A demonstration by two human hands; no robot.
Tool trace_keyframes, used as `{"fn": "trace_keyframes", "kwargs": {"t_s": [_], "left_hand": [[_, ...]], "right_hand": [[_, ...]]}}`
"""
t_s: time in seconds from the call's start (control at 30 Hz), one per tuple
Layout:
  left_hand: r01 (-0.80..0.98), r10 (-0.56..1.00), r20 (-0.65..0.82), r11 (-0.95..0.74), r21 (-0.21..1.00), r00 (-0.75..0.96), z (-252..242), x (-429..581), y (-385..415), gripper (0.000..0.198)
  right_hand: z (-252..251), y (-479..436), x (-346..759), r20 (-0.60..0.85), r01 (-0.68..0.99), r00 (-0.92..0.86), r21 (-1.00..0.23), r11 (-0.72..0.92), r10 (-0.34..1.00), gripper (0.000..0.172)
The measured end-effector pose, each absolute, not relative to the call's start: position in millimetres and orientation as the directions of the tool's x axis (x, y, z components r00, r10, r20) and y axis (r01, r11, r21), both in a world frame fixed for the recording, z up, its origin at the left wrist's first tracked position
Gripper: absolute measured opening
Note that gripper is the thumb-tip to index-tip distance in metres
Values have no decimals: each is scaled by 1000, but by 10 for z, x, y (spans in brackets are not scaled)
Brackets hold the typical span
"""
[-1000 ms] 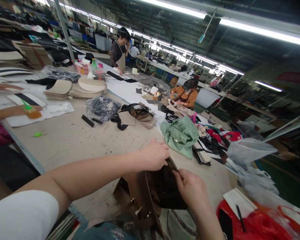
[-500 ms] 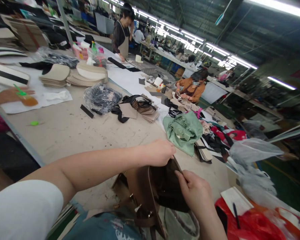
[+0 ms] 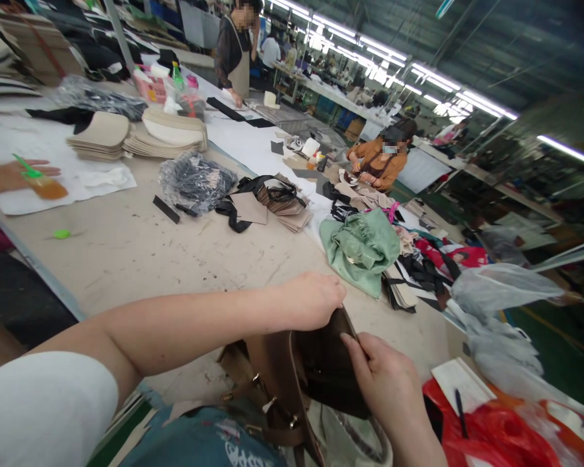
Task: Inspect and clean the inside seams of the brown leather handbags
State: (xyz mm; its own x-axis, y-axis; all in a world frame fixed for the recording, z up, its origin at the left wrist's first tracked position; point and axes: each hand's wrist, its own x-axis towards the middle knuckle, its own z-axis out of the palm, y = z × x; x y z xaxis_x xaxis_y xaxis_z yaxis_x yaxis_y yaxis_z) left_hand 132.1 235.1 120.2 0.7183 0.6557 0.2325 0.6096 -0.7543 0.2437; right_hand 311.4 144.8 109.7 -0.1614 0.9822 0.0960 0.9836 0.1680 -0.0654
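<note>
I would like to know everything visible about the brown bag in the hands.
The brown bag looks like dark leather, with a strap and metal fittings on its near side. Its mouth is open and shows a black inside. The left hand grips its top edge, the right hand its right rim. It is at the near edge of the table.

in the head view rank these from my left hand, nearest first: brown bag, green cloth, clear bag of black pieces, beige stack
1. brown bag: the left hand grips its top edge, so the two touch.
2. green cloth: just beyond the hand, to the right.
3. clear bag of black pieces: mid-table, off to the left.
4. beige stack: far left, deepest on the table.
</note>
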Motion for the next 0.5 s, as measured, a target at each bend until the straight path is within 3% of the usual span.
{"fn": "trace_keyframes", "kwargs": {"t_s": [0.23, 0.4, 0.5], "left_hand": [[627, 679, 200, -731, 269, 706, 1225, 1340, 2320, 17], [606, 675, 184, -728, 321, 714, 1240, 1306, 2339, 20], [532, 660, 206, -720, 446, 722, 1340, 1142, 2233, 25]], "right_hand": [[1229, 1485, 3111, -81, 964, -163, -227, 141, 983, 42], [1274, 1654, 3000, -84, 993, -114, -31, 112, 990, 39], [1245, 1725, 2967, -76, 993, -110, 29, 113, 991, 36]]}}
